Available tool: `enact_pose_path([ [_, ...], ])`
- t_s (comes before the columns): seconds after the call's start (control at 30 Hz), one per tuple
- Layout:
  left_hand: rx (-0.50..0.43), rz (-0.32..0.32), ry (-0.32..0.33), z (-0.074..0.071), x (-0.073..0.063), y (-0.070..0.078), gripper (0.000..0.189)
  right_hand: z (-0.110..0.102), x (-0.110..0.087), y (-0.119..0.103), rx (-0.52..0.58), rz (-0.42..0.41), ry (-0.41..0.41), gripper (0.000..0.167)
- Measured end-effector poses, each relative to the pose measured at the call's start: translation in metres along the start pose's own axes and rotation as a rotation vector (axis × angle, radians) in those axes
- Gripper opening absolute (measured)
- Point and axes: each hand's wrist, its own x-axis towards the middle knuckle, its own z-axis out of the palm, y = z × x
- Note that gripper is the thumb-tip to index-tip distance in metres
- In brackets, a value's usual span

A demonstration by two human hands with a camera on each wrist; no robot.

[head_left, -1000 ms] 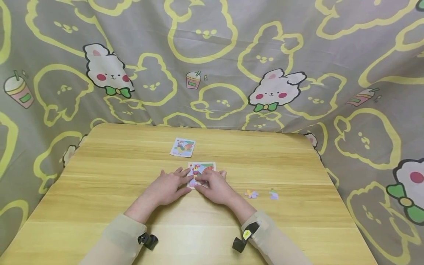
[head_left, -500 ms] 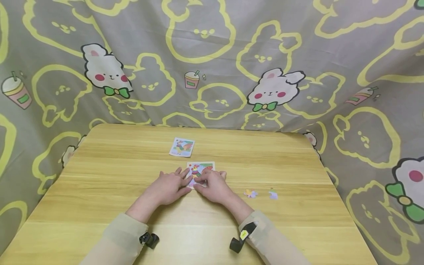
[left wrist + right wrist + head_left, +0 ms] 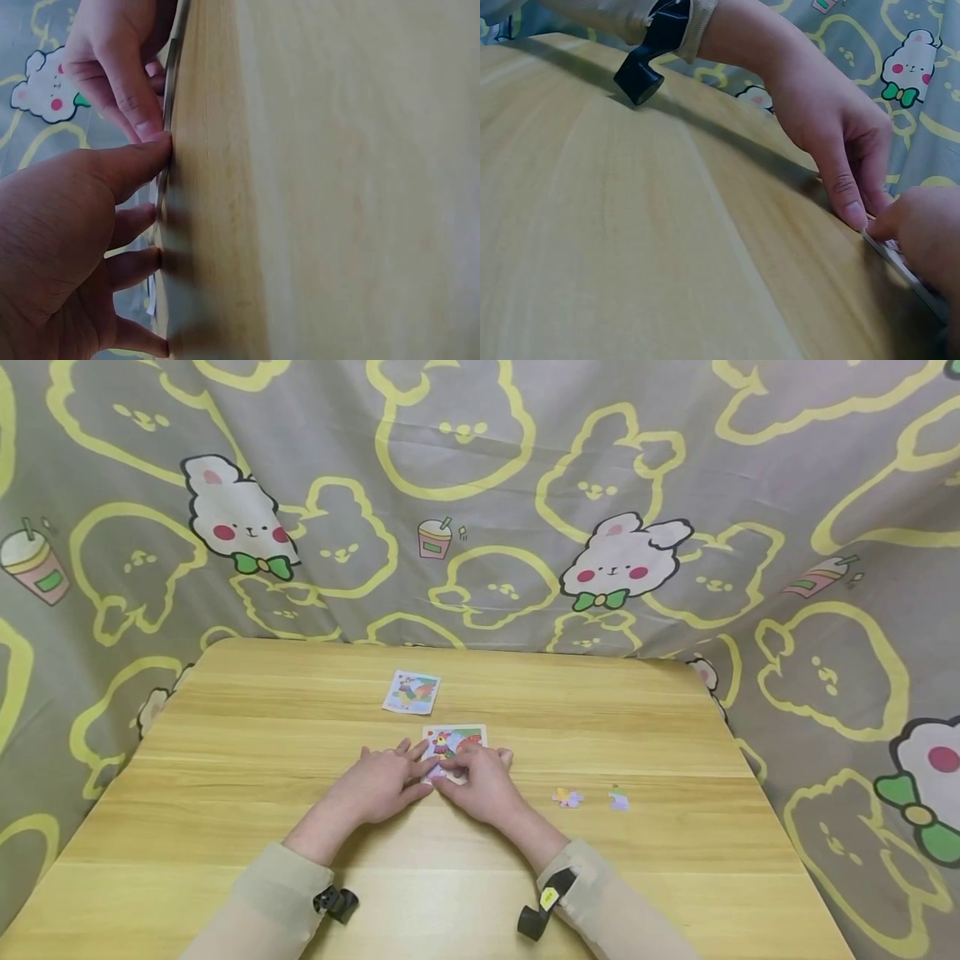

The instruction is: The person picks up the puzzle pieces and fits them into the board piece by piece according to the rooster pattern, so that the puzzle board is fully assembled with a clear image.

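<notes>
A small square jigsaw puzzle with a rooster picture and a pale border lies flat at the middle of the table, its lower part mostly covered by the hands. My left hand rests at its left side, fingers spread, with the index finger reaching over the puzzle and the thumb at its near edge. My right hand bends over the puzzle from the right, thumb and index finger around a lilac puzzle piece at the lower left corner. In the left wrist view the left thumb meets the right fingertips along the board's edge.
Two loose puzzle pieces lie to the right: an orange and lilac one and a green and lilac one. A rooster picture card lies behind the puzzle. A patterned curtain hangs beyond the wooden table.
My right thumb and index finger have shifted slightly left, toward the puzzle's lower left corner. My left hand has stayed almost still, and the loose pieces lie as before.
</notes>
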Motion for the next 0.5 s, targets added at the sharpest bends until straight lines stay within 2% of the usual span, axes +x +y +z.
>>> enact_pose_path([
  [0.3, 0.007, -0.015, -0.031, -0.0016, -0.0006, 0.0057, 0.051, 0.0025, 0.0005, -0.0008, 0.056, 0.059, 0.04, 0.014],
  [0.5, 0.02, -0.024, -0.045, -0.0023, 0.0007, 0.0057, 0.051, 0.0009, 0.0, 0.0032, 0.023, -0.003, 0.012, 0.018],
])
